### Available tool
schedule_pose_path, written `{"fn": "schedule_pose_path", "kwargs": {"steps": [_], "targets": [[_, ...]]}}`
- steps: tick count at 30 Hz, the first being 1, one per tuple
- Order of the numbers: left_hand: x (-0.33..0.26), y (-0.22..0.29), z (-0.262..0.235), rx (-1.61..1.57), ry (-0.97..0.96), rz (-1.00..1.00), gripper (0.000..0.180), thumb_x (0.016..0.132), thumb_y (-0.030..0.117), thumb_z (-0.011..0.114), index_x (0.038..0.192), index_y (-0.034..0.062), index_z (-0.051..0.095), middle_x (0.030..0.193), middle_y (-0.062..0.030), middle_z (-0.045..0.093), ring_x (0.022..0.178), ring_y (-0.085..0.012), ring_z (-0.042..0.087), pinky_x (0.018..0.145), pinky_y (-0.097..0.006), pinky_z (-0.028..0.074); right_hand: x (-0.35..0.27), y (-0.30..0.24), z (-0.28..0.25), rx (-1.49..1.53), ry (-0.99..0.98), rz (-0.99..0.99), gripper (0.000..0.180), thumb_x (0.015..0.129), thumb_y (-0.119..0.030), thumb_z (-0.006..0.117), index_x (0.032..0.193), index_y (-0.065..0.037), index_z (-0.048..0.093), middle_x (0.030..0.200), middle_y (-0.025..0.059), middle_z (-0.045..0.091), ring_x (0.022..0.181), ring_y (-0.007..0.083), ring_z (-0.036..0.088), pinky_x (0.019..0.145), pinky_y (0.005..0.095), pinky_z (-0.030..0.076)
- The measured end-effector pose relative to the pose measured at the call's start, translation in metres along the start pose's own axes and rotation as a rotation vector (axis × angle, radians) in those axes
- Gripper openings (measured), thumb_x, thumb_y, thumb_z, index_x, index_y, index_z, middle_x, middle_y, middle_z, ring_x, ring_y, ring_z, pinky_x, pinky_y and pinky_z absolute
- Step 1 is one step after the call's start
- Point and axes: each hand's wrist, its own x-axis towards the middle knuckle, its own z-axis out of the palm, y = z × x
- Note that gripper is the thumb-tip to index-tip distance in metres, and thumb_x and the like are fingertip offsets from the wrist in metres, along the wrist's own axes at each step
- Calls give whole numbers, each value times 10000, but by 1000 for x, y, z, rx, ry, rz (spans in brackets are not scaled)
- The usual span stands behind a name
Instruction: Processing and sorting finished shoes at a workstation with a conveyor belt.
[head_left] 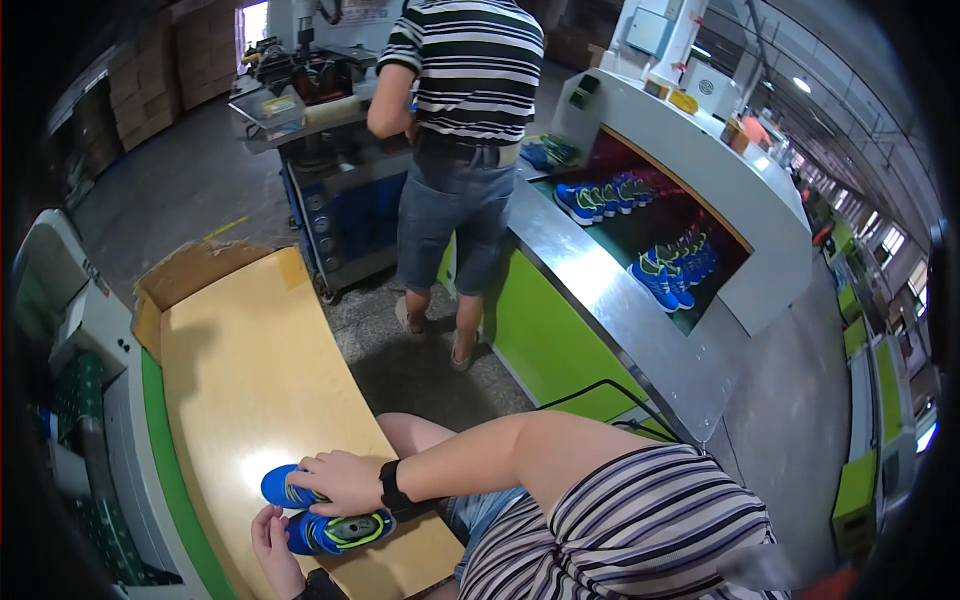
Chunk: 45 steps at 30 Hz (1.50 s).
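Two blue sneakers with yellow-green trim lie side by side on a light wooden tabletop, toes toward the left. My right hand reaches over the farther sneaker, its fingers curled on the upper and covering much of it. The nearer sneaker shows its dark opening, ringed in bright yellow-green. Against its toe, my left hand has bent fingers, with the fingertips between the two toes. A black band circles my right wrist.
A cardboard edge borders the table's far end. At the left stands a green-and-white machine. Ahead, a person in a striped shirt faces away. To the right, blue sneakers stand in rows on a conveyor under a white hood.
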Motion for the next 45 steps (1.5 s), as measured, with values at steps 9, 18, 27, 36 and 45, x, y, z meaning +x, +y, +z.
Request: {"fn": "schedule_pose_path", "kwargs": {"steps": [9, 18, 27, 36, 45], "targets": [[6, -7, -7, 12, -27, -89, 477, 1011, 327, 567, 1393, 68, 448, 1333, -89, 541, 1193, -192, 485, 1006, -332, 325, -1, 3, 6, -32, 48, -23, 501, 818, -275, 715, 1255, -113, 531, 1093, 156, 603, 989, 354, 611, 842, 461, 485], [-4, 16, 10, -71, 97, 13, 250, 1004, 128, 598, 1214, -7, 610, 1064, -67, 665, 943, -132, 616, 851, -267, 501, 12, -3, -3, 23, -26, -59, 454, 863, -290, 692, 1243, -83, 554, 1130, 190, 628, 1049, 380, 611, 895, 475, 487], [-10, 16, 17, -130, 78, 74, 285, 992, 132, 611, 1235, -17, 606, 1087, -97, 686, 991, -151, 636, 880, -277, 510, 9, -14, -8, -42, 21, -87, 495, 858, -298, 710, 1266, -67, 553, 1168, 184, 629, 1041, 371, 623, 897, 452, 505], [-8, 2, 16, -154, 64, 85, 309, 992, 157, 612, 1249, -14, 597, 1071, -108, 687, 974, -167, 653, 866, -291, 525, 13, -15, -7, -52, 8, -95, 485, 849, -278, 714, 1255, -68, 554, 1145, 188, 641, 1025, 367, 626, 877, 447, 510], [-9, 14, 3, -266, 82, 51, 292, 1000, 161, 603, 1232, -16, 602, 1071, -99, 689, 965, -165, 648, 867, -285, 525, 62, -33, -46, -107, -519, 67, 510, 942, -463, 622, 1183, -15, 604, 1071, 220, 665, 1007, 382, 641, 875, 427, 510]]}}
